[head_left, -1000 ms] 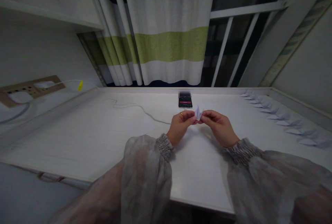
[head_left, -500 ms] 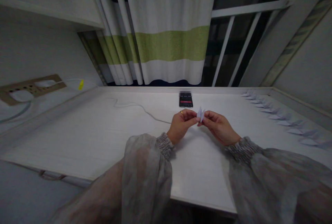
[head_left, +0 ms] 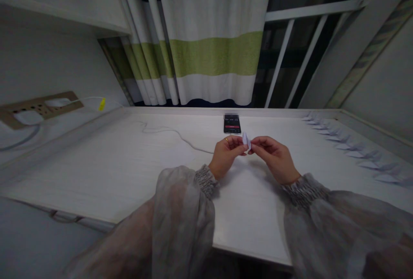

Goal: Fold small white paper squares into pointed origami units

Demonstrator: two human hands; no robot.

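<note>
A small piece of folded white paper [head_left: 245,140] stands upright between my hands, above the white desk. My left hand [head_left: 226,155] pinches it from the left with thumb and fingers; a ring shows on one finger. From the right, the thumb and fingertips of my right hand [head_left: 274,158] are closed on its other side. The paper's lower part is partly hidden behind the fingertips. Just beyond it lies a phone [head_left: 232,125] with a lit screen. Along the desk's right side runs a row of several folded white paper figures [head_left: 356,154].
A thin white cable [head_left: 183,139] trails across the desk [head_left: 97,175] toward my left wrist. Power sockets with plugs [head_left: 41,109] are on the left wall. A striped curtain [head_left: 214,55] and white window bars [head_left: 309,14] stand behind the raised back edge.
The folded paper has turned a little and shifted slightly left between my fingers. My right hand has tilted a bit, its fingers still at the paper. My left hand stays nearly in place.
</note>
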